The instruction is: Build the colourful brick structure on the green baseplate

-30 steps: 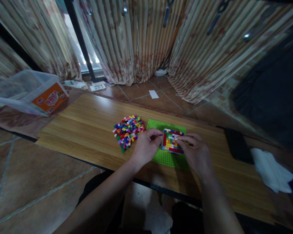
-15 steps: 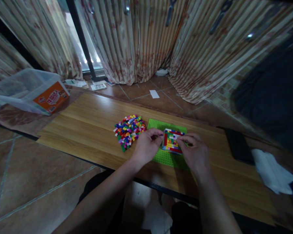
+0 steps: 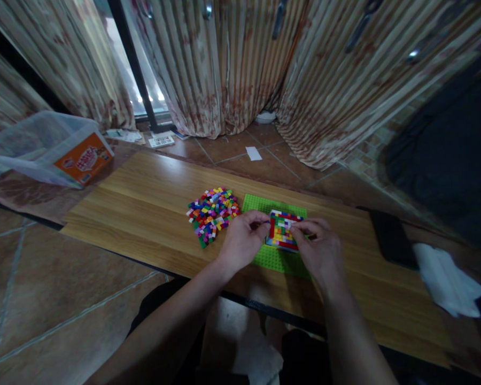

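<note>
On a green studded baseplate sits a low, multicoloured block of small toy bricks, with red, yellow, white and green studs on top. My left hand is at its left edge, thumb and forefinger pinched on a tiny dark purple brick, mostly hidden. From the right, my right hand reaches over the block with its fingers closed in a pinch at the top. Whatever those fingertips hold, if anything, is too small to tell. Left of the baseplate lies a loose pile of bricks.
Everything stands on a long wooden table. A clear plastic bin with an orange label is at the far left. A dark phone-like slab and white tissue-like sheets lie at the right. Curtains hang behind.
My left fingers have edged slightly right, closer onto the block's left side. My right hand keeps its pinch over the block almost unmoved. The view has shifted slightly.
</note>
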A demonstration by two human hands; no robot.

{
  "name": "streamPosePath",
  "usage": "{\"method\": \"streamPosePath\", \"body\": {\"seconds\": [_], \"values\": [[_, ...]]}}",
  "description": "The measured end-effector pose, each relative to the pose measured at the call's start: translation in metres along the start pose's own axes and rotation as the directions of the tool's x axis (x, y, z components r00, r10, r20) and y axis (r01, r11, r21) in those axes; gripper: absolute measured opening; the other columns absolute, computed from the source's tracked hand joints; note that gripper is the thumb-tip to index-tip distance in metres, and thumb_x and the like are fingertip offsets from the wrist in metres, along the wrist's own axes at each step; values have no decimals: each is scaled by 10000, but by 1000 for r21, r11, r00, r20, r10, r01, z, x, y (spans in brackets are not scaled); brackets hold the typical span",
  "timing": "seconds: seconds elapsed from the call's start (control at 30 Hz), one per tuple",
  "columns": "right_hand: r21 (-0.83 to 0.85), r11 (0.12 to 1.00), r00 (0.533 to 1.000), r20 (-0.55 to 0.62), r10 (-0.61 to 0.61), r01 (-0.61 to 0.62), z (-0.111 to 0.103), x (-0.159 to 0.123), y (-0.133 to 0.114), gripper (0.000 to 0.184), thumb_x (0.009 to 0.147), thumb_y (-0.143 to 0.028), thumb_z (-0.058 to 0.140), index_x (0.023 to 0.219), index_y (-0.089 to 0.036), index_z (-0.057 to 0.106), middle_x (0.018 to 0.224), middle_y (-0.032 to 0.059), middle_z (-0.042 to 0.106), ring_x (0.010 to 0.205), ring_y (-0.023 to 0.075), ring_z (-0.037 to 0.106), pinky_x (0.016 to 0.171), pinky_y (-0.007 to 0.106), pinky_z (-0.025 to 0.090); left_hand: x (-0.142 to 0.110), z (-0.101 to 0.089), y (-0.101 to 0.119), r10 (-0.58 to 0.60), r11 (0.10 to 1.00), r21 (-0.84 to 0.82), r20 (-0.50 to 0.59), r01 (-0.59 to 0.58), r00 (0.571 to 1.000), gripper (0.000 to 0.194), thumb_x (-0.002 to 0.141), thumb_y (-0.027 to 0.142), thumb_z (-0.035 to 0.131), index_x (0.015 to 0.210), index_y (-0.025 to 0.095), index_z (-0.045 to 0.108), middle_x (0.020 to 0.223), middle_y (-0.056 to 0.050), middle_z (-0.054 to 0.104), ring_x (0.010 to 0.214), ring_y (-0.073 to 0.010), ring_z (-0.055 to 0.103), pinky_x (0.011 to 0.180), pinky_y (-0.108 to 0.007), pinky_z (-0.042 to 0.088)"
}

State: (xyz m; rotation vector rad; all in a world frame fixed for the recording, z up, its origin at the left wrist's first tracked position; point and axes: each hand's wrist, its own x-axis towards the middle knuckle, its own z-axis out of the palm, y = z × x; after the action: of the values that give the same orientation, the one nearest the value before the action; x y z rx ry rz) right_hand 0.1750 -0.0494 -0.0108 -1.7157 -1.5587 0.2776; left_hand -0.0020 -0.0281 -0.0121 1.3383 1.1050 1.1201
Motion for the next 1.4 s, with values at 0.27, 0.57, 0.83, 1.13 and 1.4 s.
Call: {"method": "streamPosePath", "body": {"seconds": [0.27,0.57,0.83,1.13,1.4], "values": [[3,1000,1000,-18,-24,24,4,-2,2,235,830,-353,568,731,-209,724,891,67,656,797,207,624,724,360,491,-1,2,2,-7,1000,-24,45,8,999,121,831,164,607,870,140,720,777,-25,683,704,-120,597,655,-228,471],[28,992,991,-53,-124,126,-1,-9,-20,216,906,-343,580,875,-206,744,952,65,682,891,210,648,822,377,499,0,4,3,-67,989,-128,54,74,996,123,832,147,616,910,133,709,777,-20,685,677,-109,613,656,-229,513],[251,955,986,2,-165,159,9,-14,-30,156,907,-327,628,939,-229,746,1007,47,679,962,185,652,877,362,511,-4,7,9,-26,961,-269,116,56,993,156,829,128,632,984,120,655,901,-55,729,734,-109,659,731,-244,554],[223,971,996,-53,-76,86,-9,-4,-11,172,881,-350,629,872,-230,752,1006,56,690,968,207,652,882,387,506,-3,4,5,39,999,-27,37,-38,999,167,872,214,602,1005,141,674,926,-61,728,806,-147,672,726,-262,546],[157,987,1000,20,20,-23,-16,5,25,236,810,-443,668,814,-231,773,1069,86,661,1019,250,632,948,456,470,-5,-5,3,-12,935,354,62,-11,998,555,802,360,700,1304,163,569,1235,-129,673,1077,-252,656,914,-406,548]]}}
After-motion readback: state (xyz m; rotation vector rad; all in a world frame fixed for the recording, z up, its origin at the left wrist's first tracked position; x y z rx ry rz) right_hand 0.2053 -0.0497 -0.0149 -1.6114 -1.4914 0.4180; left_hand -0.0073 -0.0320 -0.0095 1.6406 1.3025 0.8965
